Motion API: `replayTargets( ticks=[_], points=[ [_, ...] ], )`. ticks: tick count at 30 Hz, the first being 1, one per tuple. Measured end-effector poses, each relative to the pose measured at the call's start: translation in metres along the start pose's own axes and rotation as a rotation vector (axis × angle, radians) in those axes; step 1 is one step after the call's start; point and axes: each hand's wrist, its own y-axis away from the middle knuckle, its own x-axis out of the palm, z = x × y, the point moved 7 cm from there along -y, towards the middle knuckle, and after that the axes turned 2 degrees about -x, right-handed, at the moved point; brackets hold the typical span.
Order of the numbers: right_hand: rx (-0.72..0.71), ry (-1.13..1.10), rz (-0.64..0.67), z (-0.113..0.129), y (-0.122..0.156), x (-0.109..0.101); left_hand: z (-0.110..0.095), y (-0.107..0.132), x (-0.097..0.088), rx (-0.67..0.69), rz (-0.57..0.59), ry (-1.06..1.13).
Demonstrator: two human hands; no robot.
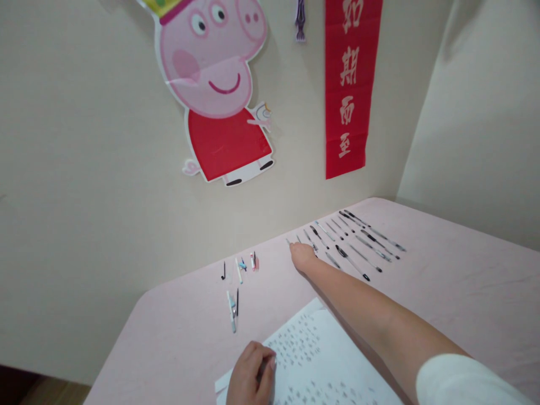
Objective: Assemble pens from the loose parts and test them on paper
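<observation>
My right hand (302,257) reaches across to the far side of the table, at the left end of a row of pens. Its fingers are closed on a thin pen (288,241), of which only a short end shows past them; the rest is hidden. My left hand (252,374) rests at the left edge of a white sheet of paper (337,360) covered with small handwritten marks. The fingers of that hand are curled in, and what they hold, if anything, is hidden. Beside the right hand lies a black pen (319,237).
Several pens, among them a black-capped pen (352,262), lie in two slanted rows on the pink tablecloth (177,332). Further left are a white and blue pen (231,311), a black refill (237,302) and small pen parts (242,264). A wall borders the table's far edge.
</observation>
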Motion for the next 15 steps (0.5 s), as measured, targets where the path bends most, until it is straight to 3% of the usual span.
replayTargets(
  ticks=[7, 15],
  points=[
    [-0.070, -0.017, -0.099, 0.016, 0.010, -0.011, -0.002, -0.001, -0.001, 0.006, 0.004, 0.003],
    [-0.365, -0.132, -0.126, 0.084, 0.028, -0.010, 0.001, 0.000, 0.000, 0.020, 0.013, 0.009]
  ],
)
